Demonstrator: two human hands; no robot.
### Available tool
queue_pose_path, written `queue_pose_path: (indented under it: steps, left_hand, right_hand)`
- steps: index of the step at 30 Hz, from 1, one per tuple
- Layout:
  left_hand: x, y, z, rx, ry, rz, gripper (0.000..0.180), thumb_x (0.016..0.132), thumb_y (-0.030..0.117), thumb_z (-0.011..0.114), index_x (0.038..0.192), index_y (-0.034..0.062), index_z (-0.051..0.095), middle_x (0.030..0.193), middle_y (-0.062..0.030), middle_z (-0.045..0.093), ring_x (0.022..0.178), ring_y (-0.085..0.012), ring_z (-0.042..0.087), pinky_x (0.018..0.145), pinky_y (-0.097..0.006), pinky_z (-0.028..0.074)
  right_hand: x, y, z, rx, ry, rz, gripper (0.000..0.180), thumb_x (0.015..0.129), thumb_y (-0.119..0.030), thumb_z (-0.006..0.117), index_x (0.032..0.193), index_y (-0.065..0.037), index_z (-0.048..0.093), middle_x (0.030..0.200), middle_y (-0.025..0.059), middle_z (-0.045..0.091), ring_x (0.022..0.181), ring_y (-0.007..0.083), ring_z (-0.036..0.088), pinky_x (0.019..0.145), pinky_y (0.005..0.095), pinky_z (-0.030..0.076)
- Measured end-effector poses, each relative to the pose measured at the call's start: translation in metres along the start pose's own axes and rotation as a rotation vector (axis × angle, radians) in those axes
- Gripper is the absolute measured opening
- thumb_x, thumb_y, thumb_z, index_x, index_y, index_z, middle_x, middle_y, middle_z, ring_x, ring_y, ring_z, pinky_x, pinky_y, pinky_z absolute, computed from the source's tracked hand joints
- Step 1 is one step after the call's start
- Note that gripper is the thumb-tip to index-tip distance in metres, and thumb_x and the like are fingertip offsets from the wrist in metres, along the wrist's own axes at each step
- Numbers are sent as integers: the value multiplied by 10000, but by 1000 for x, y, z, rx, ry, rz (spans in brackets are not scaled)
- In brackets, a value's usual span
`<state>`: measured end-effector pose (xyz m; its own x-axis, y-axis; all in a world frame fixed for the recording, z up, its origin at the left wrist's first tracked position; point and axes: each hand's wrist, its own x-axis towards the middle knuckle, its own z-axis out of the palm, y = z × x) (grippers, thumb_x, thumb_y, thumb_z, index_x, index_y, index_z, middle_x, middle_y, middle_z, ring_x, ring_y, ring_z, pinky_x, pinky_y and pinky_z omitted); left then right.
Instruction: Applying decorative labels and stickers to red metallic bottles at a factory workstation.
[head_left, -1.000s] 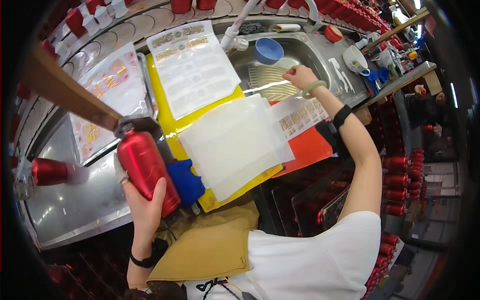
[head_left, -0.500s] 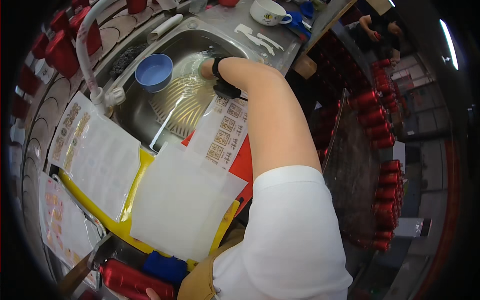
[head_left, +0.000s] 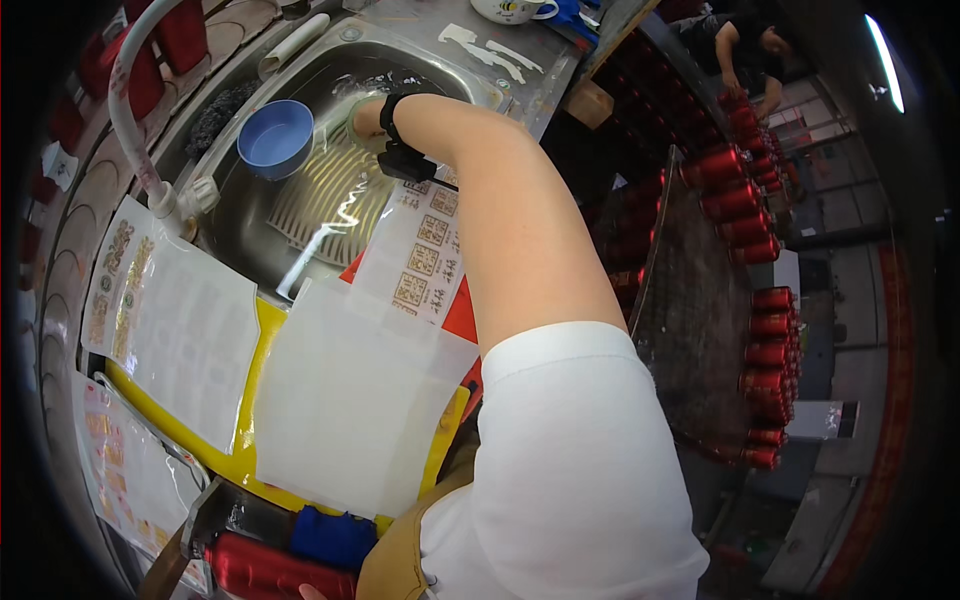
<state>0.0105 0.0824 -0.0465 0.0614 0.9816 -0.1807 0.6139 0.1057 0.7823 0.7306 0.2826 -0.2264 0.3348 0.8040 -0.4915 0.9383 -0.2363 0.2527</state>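
My right hand (head_left: 368,118) is dipped into the water of a steel sink (head_left: 232,240); its fingers are hidden behind the wrist and under the surface. A dark strap and a small black device sit at that wrist. Beside the hand floats or stands a blue bowl (head_left: 275,138); I cannot tell which. Ridged, gold-lit lines (head_left: 325,200) show under the water. At the lower edge my left hand (head_left: 312,592), mostly out of view, is on a red metal bottle (head_left: 265,568) lying sideways. A blue cloth (head_left: 332,532) lies against the bottle.
Blank white sheets (head_left: 350,400) and a printed decal sheet (head_left: 425,255) overlap before the sink on a yellow board (head_left: 250,462). A faucet (head_left: 170,205) rises at left. Red bottles (head_left: 735,215) stand in rows at right, where another person (head_left: 745,60) works.
The view has shifted, so the sink and sheets appear farther left. My right hand stays in the water, slightly nearer the bowl. The other person's arms now reach down to the red bottles.
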Motion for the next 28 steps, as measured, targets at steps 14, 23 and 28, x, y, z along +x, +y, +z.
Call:
queue_pose_path:
  steps: [14, 23, 28]
  left_hand:
    - [-61, 3, -38, -21, 94, -10, 810, 977, 253, 682, 1579, -50, 233, 1582, -211, 347, 1447, -292, 354, 1208, -376, 247]
    - [-50, 19, -29, -221, 105, 243, 896, 895, 100, 722, 1602, -14, 183, 1565, -192, 353, 1417, -276, 394, 1189, -389, 300]
    - [-56, 22, -38, -191, 129, 276, 937, 902, 163, 747, 1613, 0, 159, 1562, -185, 357, 1418, -267, 398, 1190, -389, 304]
  right_hand:
    - [-142, 34, -146, 164, 532, 135, 396, 799, -202, 655, 1168, -78, 732, 1152, 232, 708, 1072, 409, 682, 968, 467, 539]
    - [-270, 57, -256, 56, 761, 210, 434, 816, -259, 664, 1234, -154, 720, 1245, 187, 692, 1150, 395, 658, 1023, 468, 521]
    - [-335, -21, -289, 625, 705, -130, 240, 966, 7, 511, 948, -8, 750, 944, 152, 779, 884, 191, 766, 798, 340, 628]
